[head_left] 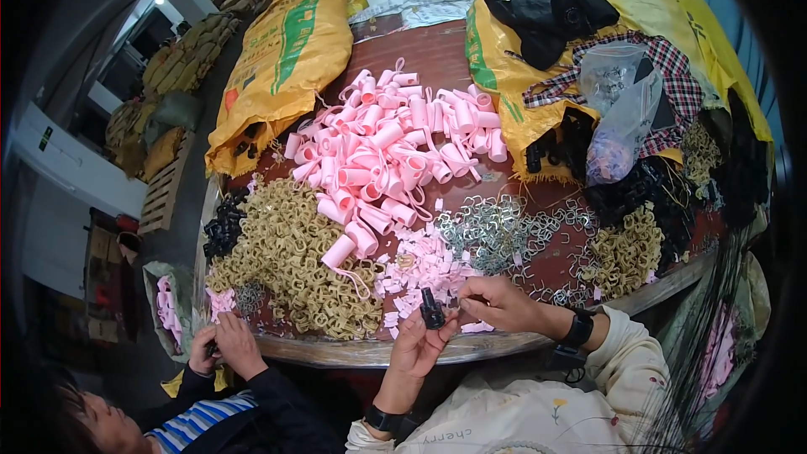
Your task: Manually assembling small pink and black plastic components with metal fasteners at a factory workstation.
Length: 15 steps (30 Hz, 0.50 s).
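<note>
My left hand (414,350) grips a small black plastic cylinder-shaped part (432,311) at the table's front edge and holds it upright. Just to its right, my right hand (503,304) is closed in a pinch, fingertips close to the black part. Whatever the pinch holds is too small to make out. Beyond both hands lies a heap of small pink plastic pieces (424,262). Bent silver metal clips (496,231) are piled behind it. Tan ring-shaped parts (294,252) form a large mound on the left, and pink cylinders with loops (391,139) spread across the middle.
A co-worker's hands (227,343) work at the table's left edge. Yellow woven sacks (290,50) stand at the far left and far right. A black cap (551,8), a checked cloth (677,84) and clear plastic bags (622,118) lie at right. More tan parts (626,252) sit nearby.
</note>
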{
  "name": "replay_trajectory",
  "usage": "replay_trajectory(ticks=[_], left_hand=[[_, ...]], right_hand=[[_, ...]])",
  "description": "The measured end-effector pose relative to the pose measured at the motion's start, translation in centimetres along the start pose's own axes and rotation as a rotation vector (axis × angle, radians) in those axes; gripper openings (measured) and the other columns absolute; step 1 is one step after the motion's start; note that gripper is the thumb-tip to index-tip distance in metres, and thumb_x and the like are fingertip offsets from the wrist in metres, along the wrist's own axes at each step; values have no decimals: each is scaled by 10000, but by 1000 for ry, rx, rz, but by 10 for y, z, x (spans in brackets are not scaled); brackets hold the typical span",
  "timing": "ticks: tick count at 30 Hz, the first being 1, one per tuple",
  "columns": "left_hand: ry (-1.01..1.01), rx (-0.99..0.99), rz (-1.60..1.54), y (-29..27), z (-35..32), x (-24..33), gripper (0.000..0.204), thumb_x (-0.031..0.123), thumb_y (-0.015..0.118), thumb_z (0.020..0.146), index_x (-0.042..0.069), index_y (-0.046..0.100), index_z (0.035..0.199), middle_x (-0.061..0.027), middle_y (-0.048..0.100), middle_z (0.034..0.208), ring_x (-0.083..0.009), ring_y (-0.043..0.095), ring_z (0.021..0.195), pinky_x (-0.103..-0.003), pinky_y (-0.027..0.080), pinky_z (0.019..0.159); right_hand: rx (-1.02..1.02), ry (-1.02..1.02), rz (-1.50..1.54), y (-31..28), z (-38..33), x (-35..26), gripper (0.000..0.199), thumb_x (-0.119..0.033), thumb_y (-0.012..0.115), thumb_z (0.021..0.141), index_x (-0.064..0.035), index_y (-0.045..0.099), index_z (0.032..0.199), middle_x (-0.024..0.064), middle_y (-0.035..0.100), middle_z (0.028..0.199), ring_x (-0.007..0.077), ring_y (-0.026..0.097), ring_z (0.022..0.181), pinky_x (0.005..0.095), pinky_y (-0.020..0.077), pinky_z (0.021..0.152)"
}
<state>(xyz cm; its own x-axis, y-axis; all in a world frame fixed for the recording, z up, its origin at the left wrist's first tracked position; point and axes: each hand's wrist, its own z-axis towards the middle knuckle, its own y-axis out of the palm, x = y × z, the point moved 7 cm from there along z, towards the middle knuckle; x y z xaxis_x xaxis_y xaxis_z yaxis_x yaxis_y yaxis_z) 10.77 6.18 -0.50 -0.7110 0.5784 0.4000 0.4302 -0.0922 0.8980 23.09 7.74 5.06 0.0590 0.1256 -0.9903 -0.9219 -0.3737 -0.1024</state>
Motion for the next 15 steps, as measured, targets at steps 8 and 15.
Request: replay_trajectory(ticks=[8,15], left_hand=[[66,-16,-12,0,-1,2,363,163,582,763,-64,453,1014,-171,533,994,-263,524,960,-339,424,864],[28,-24,-82,0,-1,0,361,151,581,760,-64,448,1018,-166,531,991,-255,535,932,-337,432,855]], right_hand=[[8,-142,-287,5,2,-21,62,-63,498,781,-8,475,796,96,493,693,222,513,624,297,397,538],[48,-177,-222,6,1,-21,64,-55,510,764,-16,478,803,101,480,716,254,505,634,312,403,557]])
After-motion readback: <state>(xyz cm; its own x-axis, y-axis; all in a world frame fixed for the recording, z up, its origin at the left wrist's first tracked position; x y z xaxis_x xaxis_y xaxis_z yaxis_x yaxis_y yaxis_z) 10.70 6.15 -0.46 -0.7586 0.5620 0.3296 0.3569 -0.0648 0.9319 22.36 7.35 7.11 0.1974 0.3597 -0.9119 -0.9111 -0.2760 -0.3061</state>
